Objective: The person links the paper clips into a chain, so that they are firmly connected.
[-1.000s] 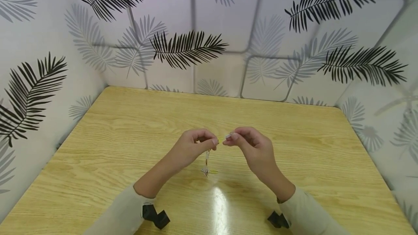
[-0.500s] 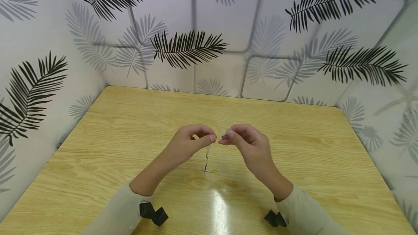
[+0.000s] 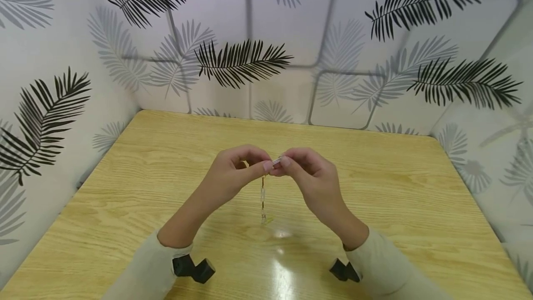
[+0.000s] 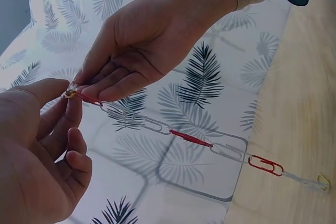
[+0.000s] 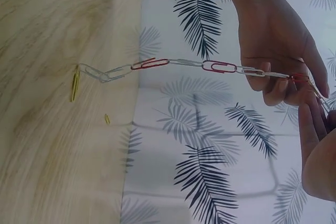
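A chain of linked paper clips (image 3: 263, 194) in red, white and yellow hangs from my left hand (image 3: 233, 172). My left thumb and fingers pinch its upper end, where a yellow paper clip (image 4: 69, 94) shows beside a red paper clip (image 4: 88, 98). My right hand (image 3: 314, 177) pinches a silvery white paper clip (image 3: 276, 161). Both hands' fingertips meet at that yellow clip, and fingers partly hide the join. At the chain's lower end, a yellow paper clip (image 5: 75, 86) lies at the tabletop.
The wood-grain table (image 3: 166, 142) stretches beneath both hands. Behind it and to its sides stand white walls with a leaf pattern (image 3: 279, 91). Black devices (image 3: 193, 268) sit at both cuffs. A small yellow shape (image 5: 107, 119) shows near the table edge in the right wrist view.
Both hands have risen and come together until their fingertips meet. The right hand has brought the white paper clip leftward to the chain's top. More of the chain now hangs straight.
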The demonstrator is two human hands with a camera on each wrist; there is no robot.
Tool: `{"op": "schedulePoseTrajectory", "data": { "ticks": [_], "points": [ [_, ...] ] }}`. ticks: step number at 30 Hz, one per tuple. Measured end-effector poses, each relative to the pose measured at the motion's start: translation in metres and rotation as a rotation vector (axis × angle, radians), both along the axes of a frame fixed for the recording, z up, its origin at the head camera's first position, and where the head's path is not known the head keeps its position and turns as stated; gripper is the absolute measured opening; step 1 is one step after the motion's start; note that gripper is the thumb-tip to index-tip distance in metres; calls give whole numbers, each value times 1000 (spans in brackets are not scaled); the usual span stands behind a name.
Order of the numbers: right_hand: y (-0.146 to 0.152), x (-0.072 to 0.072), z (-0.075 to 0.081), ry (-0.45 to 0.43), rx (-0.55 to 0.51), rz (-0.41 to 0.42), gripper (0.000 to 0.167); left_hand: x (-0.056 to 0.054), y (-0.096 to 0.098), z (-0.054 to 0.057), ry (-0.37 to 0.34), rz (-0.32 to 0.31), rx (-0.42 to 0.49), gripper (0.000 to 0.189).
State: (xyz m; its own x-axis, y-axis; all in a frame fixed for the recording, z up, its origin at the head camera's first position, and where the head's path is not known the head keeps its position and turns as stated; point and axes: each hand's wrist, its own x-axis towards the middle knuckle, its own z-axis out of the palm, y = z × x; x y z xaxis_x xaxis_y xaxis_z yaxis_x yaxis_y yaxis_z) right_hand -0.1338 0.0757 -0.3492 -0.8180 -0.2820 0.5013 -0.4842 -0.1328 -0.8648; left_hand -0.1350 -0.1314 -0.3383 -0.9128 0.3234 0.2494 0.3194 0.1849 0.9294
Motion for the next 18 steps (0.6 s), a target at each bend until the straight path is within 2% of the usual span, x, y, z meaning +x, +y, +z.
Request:
{"op": "schedulePoseTrajectory", "data": {
  "ticks": [6, 10, 14, 18],
  "points": [
    [-5, 1, 12, 12, -23, 11, 15, 1, 2, 12, 61, 53, 19, 7],
    [-7, 3, 17, 0, -19, -24, 16, 3, 4, 18, 88, 77, 22, 6],
    [-9, 4, 20, -11, -16, -54, 17, 4, 5, 20, 110, 84, 14, 6],
    [-10, 3, 20, -22, -38, -44, 16, 4, 5, 20, 116, 84, 9, 6]
  ]
}}
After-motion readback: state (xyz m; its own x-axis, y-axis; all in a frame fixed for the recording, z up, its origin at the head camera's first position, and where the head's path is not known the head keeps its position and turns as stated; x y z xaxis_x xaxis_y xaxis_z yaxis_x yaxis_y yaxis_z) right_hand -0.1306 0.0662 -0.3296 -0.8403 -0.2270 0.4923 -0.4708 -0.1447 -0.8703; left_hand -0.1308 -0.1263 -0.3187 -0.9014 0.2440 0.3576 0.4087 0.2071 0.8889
